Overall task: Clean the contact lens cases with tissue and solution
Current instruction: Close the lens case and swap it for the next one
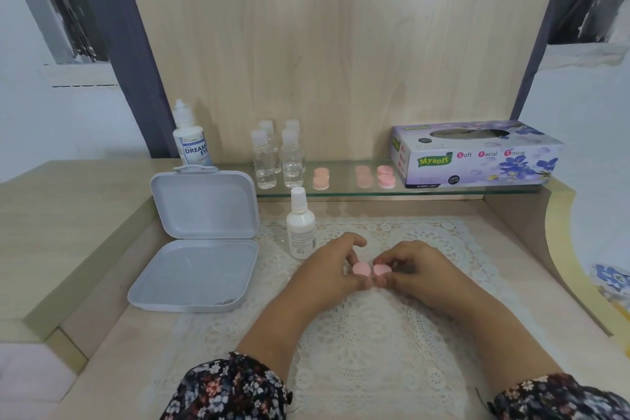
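everything is placed here relative to the lace mat (358, 334) spread on the wooden table (102, 368).

off the mat's left edge an open grey plastic box (194, 269) is seen, its lid standing upright behind its tray. behind that box, at the left end of the glass shelf (341, 193) that runs along the mat's far side, a white solution bottle (192, 138) marked "dream eye" is set upright. further right on the shelf four small clear bottles (278, 157) are grouped close together. on the mat's far left corner a small white bottle (300, 223) with a white cap is stood upright.

near the mat's middle a pink contact lens case (371, 270) with two round caps is held between both hands. its left cap is pinched by the thumb and fingers of the left hand (332, 266); its right cap is gripped by the curled fingers of the right hand (414, 268). whether the case touches the mat cannot be told. flowered sleeves (231, 389) are seen at the mat's near edge.

on the shelf beyond the mat's middle, three more pink lens cases (356, 177) are laid in a row, and beyond the mat's right part a purple tissue box (477, 155) marked "mysoft" is set, just beside the rightmost case.
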A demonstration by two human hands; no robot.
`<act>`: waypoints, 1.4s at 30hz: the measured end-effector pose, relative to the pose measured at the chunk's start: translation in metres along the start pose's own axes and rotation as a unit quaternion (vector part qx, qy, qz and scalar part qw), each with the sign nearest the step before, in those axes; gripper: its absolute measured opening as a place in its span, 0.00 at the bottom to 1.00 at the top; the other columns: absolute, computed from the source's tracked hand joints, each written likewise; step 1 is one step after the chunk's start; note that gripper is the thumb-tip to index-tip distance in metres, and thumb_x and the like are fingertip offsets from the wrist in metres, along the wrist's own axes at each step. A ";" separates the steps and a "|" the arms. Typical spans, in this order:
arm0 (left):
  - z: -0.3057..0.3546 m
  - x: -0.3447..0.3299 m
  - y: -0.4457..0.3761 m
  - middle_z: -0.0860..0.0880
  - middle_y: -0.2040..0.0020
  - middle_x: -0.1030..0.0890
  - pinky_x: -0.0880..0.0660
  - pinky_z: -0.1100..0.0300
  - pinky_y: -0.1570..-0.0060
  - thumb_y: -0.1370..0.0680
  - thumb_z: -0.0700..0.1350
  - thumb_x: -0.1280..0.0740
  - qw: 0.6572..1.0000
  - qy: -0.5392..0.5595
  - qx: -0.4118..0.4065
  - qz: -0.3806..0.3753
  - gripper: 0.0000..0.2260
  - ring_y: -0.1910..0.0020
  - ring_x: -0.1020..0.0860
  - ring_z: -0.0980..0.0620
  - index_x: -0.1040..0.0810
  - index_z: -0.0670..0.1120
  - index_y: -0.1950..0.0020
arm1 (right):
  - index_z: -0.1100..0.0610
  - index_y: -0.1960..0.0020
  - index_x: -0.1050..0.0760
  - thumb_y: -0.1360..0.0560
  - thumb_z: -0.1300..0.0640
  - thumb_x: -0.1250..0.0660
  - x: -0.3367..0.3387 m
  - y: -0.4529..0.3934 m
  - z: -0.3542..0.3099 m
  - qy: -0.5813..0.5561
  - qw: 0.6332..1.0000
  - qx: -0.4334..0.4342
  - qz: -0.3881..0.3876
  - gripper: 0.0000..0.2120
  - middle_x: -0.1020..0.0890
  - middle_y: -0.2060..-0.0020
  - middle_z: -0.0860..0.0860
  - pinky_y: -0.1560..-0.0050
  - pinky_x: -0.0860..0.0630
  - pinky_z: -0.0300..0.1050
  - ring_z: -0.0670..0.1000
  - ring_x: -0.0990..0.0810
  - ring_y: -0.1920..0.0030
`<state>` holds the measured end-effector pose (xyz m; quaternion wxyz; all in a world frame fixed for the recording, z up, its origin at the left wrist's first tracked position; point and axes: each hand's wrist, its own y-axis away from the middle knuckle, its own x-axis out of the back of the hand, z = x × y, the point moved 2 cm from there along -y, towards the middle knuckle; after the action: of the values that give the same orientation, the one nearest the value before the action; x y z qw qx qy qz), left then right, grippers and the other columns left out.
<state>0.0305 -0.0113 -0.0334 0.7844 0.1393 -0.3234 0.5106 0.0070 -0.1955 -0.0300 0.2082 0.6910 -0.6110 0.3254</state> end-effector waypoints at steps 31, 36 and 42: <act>0.002 0.001 0.003 0.61 0.44 0.26 0.28 0.62 0.57 0.27 0.51 0.29 1.000 -0.006 -0.007 -0.003 0.27 0.65 0.28 0.60 0.36 0.62 0.31 | 0.41 0.57 0.19 0.30 0.52 0.25 0.002 0.004 -0.005 -0.010 1.000 0.005 -0.001 0.07 0.21 0.58 0.40 0.52 0.27 0.37 0.40 0.23 0.55; 0.000 0.003 0.004 0.61 0.47 0.25 0.30 0.65 0.60 0.26 0.48 0.30 1.000 -0.001 -0.019 0.002 0.13 0.67 0.29 0.63 0.26 0.59 0.43 | 0.42 0.56 0.18 0.30 0.52 0.25 0.001 0.002 -0.004 -0.012 1.000 0.000 0.000 0.06 0.20 0.58 0.41 0.54 0.27 0.36 0.39 0.23 0.55; 0.004 0.000 0.002 0.59 0.50 0.24 0.27 0.61 0.53 0.26 0.48 0.29 1.000 -0.026 -0.005 0.016 0.07 0.59 0.27 0.62 0.22 0.55 0.49 | 0.43 0.56 0.17 0.31 0.53 0.24 0.000 0.002 -0.003 -0.024 1.000 -0.002 0.003 0.06 0.20 0.59 0.41 0.56 0.26 0.36 0.39 0.22 0.57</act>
<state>0.0278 -0.0126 -0.0305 0.7683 0.1438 -0.3485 0.5173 0.0040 -0.1938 -0.0282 0.1934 0.6965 -0.6185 0.3081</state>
